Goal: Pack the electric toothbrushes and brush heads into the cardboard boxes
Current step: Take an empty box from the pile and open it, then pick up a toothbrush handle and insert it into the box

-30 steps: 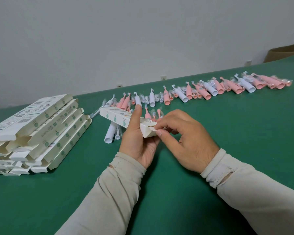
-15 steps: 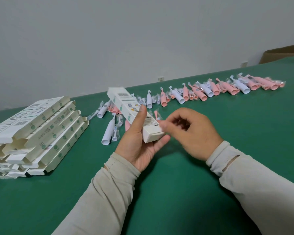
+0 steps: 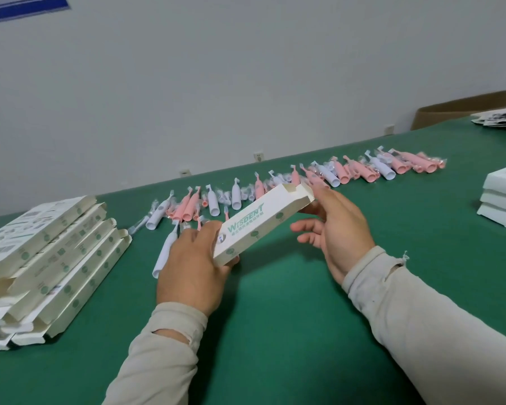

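Note:
A long white cardboard box (image 3: 260, 220) with green lettering hangs above the green table, slanting up to the right. My left hand (image 3: 192, 267) grips its near end. My right hand (image 3: 338, 229) touches its far end, where the flaps stand apart; the other fingers are spread. A row of pink and white electric toothbrushes (image 3: 345, 173) with bagged brush heads runs along the far side of the table. One white toothbrush (image 3: 165, 249) lies just left of my left hand.
A pile of flat white boxes (image 3: 50, 258) lies at the left. Three closed white boxes (image 3: 503, 197) are stacked at the right edge. A brown carton (image 3: 462, 109) and some papers (image 3: 500, 118) sit at the far right.
The box has been turned end for end: it now slants up to the right with its far flaps apart. My right hand moved from the near end to the far end. The view shifted right.

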